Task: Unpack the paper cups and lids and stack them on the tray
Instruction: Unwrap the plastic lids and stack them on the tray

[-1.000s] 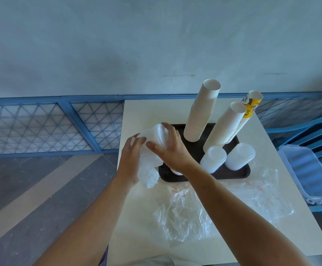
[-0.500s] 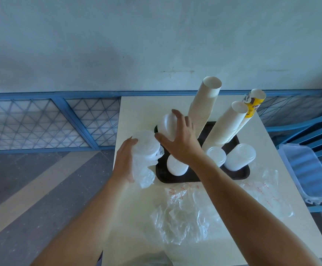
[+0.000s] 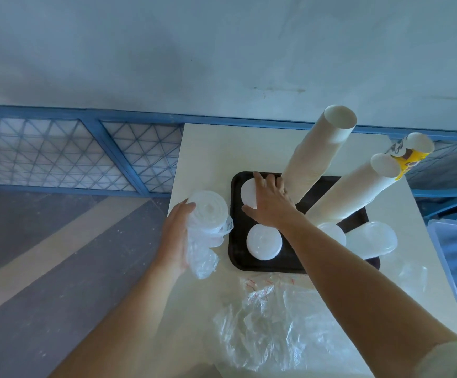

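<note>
A: Holding what, the left hand (image 3: 175,238)?
B: Its fingers curl round a bagged stack of lids (image 3: 207,214), just left of the tray (image 3: 234,241), over the table (image 3: 208,148) edge.
A: And the right hand (image 3: 272,204)?
B: Fingers and thumb spread round a lid stack (image 3: 248,193), gripping it at the tray's far left corner.

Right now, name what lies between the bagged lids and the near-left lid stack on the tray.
Head view: only the tray, by its left rim and a bare strip of floor, separates the bagged lids from that lid stack.
</note>
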